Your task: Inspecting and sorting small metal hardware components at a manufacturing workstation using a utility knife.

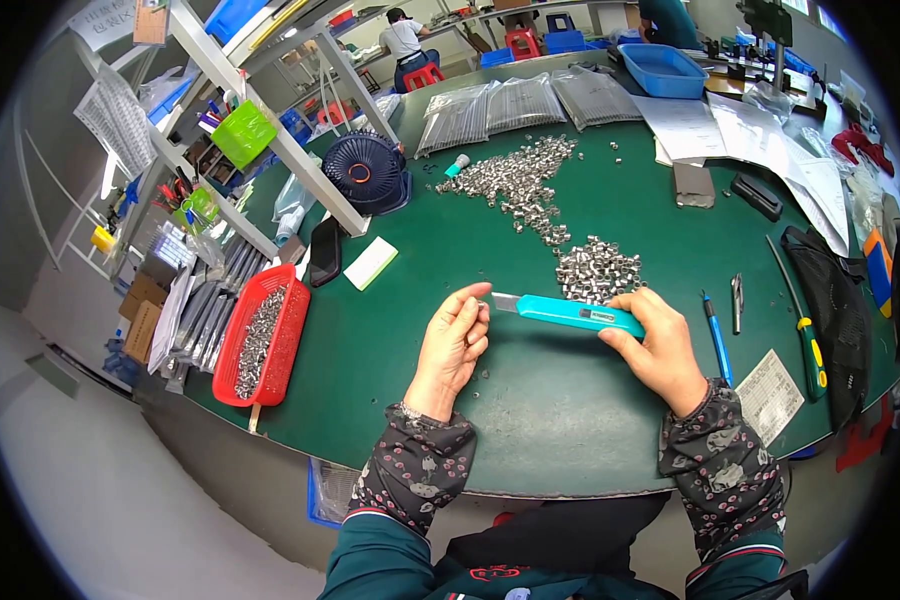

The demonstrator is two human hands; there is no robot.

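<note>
The right hand (pixel 660 345) grips a teal utility knife (pixel 575 314), fingers wrapped around its handle, the blade pointing toward nine o'clock. The left hand (pixel 455 345) meets the blade tip, fingertips pinched on something too small to make out. At twelve o'clock from the knife sits a heap of small metal parts (pixel 598 268) on the green table (pixel 530 420). A red basket (pixel 265 335) lies at nine o'clock.

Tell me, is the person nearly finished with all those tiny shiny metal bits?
Probably not. The red basket already holds many metal pieces, so that part looks done. Right now the left hand pinches something small at the blade tip of the teal utility knife, which the right hand holds. Two piles of metal pieces on the green table look left to do.
</note>
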